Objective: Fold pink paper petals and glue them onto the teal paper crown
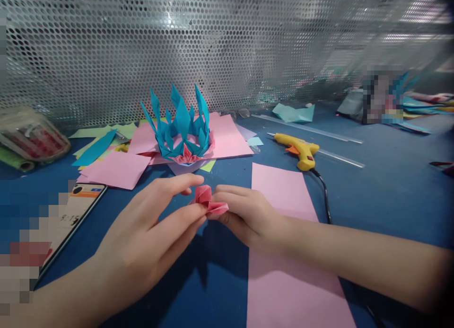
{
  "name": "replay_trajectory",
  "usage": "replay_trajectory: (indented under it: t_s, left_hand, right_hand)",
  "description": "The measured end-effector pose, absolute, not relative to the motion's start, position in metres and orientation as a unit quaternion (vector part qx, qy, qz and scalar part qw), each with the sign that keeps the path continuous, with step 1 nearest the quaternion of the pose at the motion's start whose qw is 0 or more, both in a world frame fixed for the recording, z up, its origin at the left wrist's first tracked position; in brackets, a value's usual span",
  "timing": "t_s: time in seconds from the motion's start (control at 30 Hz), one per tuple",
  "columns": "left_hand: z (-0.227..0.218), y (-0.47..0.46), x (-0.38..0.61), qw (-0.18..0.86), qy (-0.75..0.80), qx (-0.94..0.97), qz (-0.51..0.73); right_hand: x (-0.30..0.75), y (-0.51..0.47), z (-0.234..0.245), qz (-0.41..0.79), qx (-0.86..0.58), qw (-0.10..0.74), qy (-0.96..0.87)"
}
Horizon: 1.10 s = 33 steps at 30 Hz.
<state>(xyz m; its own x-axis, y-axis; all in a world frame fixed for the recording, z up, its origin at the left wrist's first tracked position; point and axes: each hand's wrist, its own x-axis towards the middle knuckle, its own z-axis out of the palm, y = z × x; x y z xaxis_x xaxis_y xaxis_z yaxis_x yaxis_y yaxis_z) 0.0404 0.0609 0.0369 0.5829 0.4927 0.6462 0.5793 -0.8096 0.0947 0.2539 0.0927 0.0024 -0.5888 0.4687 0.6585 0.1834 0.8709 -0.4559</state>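
Note:
Both hands meet at the middle of the blue table over a small folded pink paper piece [208, 201]. My left hand [152, 228] pinches its left side between thumb and fingers. My right hand [248, 214] grips its right side with curled fingers. Behind them stands a blue paper crown-like flower [179, 127] with a pink base, resting on pink sheets. A long pink paper strip [283, 252] lies under my right wrist.
A yellow glue gun [300, 150] with black cord lies at the right, clear glue sticks [308, 129] behind it. A phone [76, 209] sits at the left. Loose pink, green and blue paper scraps [113, 169] lie about. A perforated metal wall [213, 44] closes the back.

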Motion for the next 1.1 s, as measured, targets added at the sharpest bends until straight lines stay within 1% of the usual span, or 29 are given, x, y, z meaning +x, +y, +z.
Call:
replay_trajectory:
  t_s: [0.13, 0.23, 0.3, 0.43, 0.5, 0.6, 0.67, 0.73, 0.9, 1.1]
  left_hand:
    - [0.040, 0.056, 0.040, 0.041, -0.320, -0.881, -0.347]
    - [0.039, 0.052, 0.042, -0.016, -0.332, -0.868, -0.369]
    - [0.037, 0.051, 0.045, -0.099, -0.340, -0.838, -0.415]
    - [0.038, 0.054, 0.052, -0.314, -0.348, -0.714, -0.520]
    - [0.040, 0.056, 0.053, -0.399, -0.341, -0.676, -0.518]
    - [0.044, 0.057, 0.054, -0.492, -0.371, -0.634, -0.468]
    - [0.044, 0.055, 0.058, -0.506, -0.410, -0.606, -0.457]
    - [0.043, 0.051, 0.064, -0.492, -0.437, -0.588, -0.470]
    - [0.040, 0.042, 0.075, -0.471, -0.441, -0.577, -0.500]
    - [0.038, 0.039, 0.076, -0.500, -0.447, -0.551, -0.497]
  right_hand:
    - [0.253, 0.093, 0.003, 0.182, -0.169, 0.422, -0.872]
    - [0.254, 0.091, 0.005, 0.189, -0.149, 0.422, -0.874]
    - [0.254, 0.090, 0.006, 0.194, -0.134, 0.424, -0.875]
    - [0.254, 0.090, 0.007, 0.201, -0.112, 0.428, -0.874]
    - [0.254, 0.090, 0.007, 0.203, -0.104, 0.435, -0.871]
    - [0.252, 0.090, 0.007, 0.207, -0.098, 0.443, -0.867]
    - [0.252, 0.090, 0.007, 0.211, -0.095, 0.443, -0.866]
    - [0.252, 0.090, 0.008, 0.213, -0.091, 0.441, -0.867]
    - [0.253, 0.090, 0.007, 0.217, -0.083, 0.438, -0.868]
    - [0.253, 0.090, 0.005, 0.218, -0.061, 0.442, -0.868]
